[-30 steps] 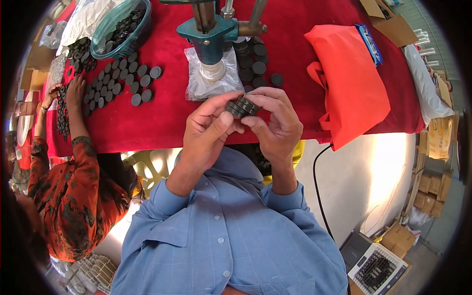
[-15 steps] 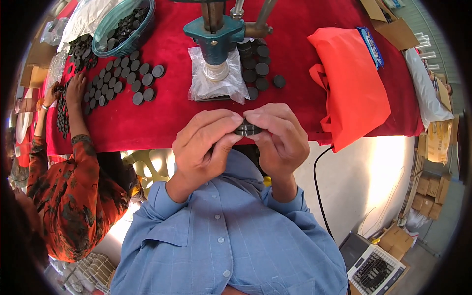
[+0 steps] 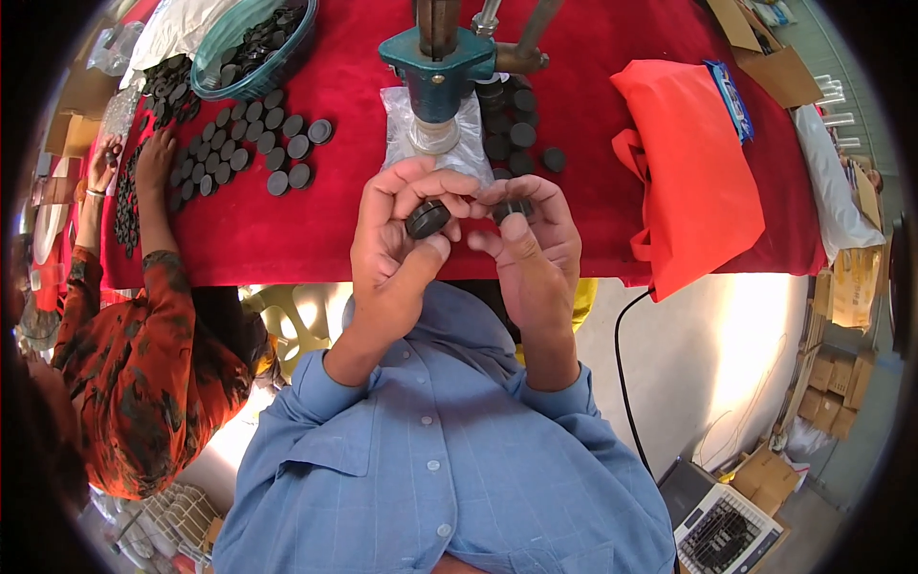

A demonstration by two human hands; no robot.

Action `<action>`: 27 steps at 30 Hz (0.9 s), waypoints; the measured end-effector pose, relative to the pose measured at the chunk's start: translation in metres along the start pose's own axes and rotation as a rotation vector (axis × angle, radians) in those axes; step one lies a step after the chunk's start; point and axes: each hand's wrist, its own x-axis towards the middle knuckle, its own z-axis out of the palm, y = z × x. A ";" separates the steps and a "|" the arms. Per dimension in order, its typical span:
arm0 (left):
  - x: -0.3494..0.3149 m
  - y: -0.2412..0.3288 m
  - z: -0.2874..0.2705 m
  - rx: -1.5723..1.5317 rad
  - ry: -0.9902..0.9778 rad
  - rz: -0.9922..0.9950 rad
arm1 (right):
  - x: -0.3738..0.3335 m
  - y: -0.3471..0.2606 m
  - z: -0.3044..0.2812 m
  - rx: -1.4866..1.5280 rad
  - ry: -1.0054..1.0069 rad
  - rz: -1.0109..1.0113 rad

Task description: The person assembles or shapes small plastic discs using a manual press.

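Observation:
My left hand (image 3: pixel 384 251) holds a thick black round cap (image 3: pixel 427 219), tilted so its flat face and ridged rim show, between thumb and fingers. A second black round cap (image 3: pixel 512 208) is gripped by my right hand (image 3: pixel 537 263), partly covered by the thumb. The two caps are apart, though the fingertips of both hands nearly meet. Just beyond my hands stands a teal metal press (image 3: pixel 435 77), its round ram end (image 3: pixel 434 137) over a sheet of clear plastic (image 3: pixel 397 120).
Rows of black caps (image 3: pixel 225 153) lie left on the red cloth (image 3: pixel 354 57), near a clear teal bowl (image 3: pixel 206 91) of black pieces. More caps (image 3: pixel 523 135) sit right of the press. A red bag (image 3: pixel 688 172) lies further right. A co-worker's hand (image 3: pixel 153 163) reaches among pieces at far left.
The black caps were held together between both hands' fingertips; now they are apart, one in each hand. My fingers have opened out, and the view has shifted slightly.

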 end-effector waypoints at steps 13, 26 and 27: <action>-0.005 0.001 0.008 0.008 -0.202 0.027 | -0.010 0.007 -0.007 -0.701 -0.202 -0.394; -0.001 0.013 -0.003 0.705 -0.136 0.433 | -0.005 -0.013 -0.005 -0.950 -0.182 -0.691; 0.000 0.013 -0.004 0.706 -0.137 0.433 | -0.005 -0.013 -0.006 -0.955 -0.202 -0.709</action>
